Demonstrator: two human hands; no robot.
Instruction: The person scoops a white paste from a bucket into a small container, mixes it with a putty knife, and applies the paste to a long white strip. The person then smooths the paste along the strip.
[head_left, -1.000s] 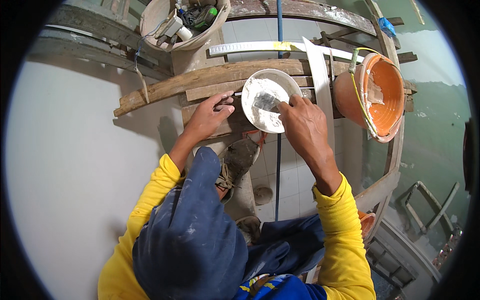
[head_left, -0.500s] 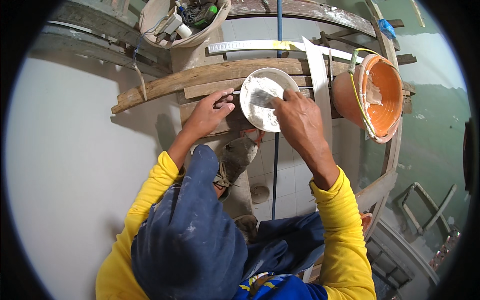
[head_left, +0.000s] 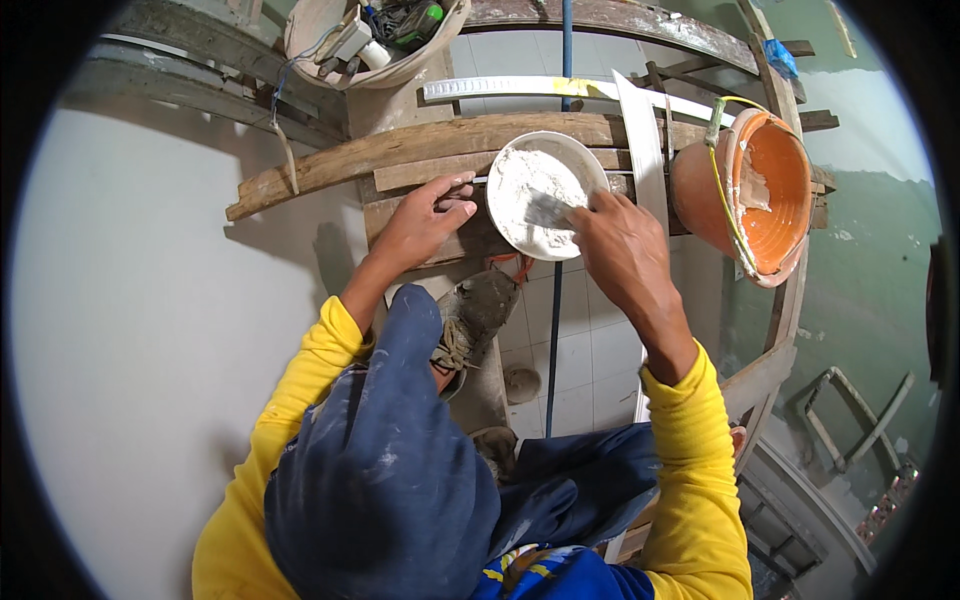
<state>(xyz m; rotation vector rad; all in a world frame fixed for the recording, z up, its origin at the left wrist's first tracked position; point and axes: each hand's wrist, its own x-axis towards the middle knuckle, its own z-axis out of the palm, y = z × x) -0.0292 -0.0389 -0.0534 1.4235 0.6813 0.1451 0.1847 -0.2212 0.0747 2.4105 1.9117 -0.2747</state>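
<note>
A white bowl (head_left: 507, 229) rests on the wooden planks, with white powdery or pasty material (head_left: 527, 180) inside. My right hand (head_left: 625, 240) is closed round the handle of a putty knife (head_left: 546, 208), its grey blade down in the white material and smeared by motion. Most of the handle is hidden by my fingers. Just left of the bowl, my left hand (head_left: 428, 222) hovers by the planks with fingers loosely curled and thumb apart. Nothing shows in its grip.
An orange bucket (head_left: 690, 190) with a yellow handle tilts at the right, pale residue inside. Wooden planks (head_left: 330, 160) bear the bowl. A white strip (head_left: 640, 130) crosses them. At the top left sits a tub (head_left: 400, 78) of tools. A blue pole (head_left: 553, 350) runs below.
The knife blade has moved slightly right and down within the bowl, along with my right hand. My left hand stays about the same beside the rim. The whole view has shifted a little.
</note>
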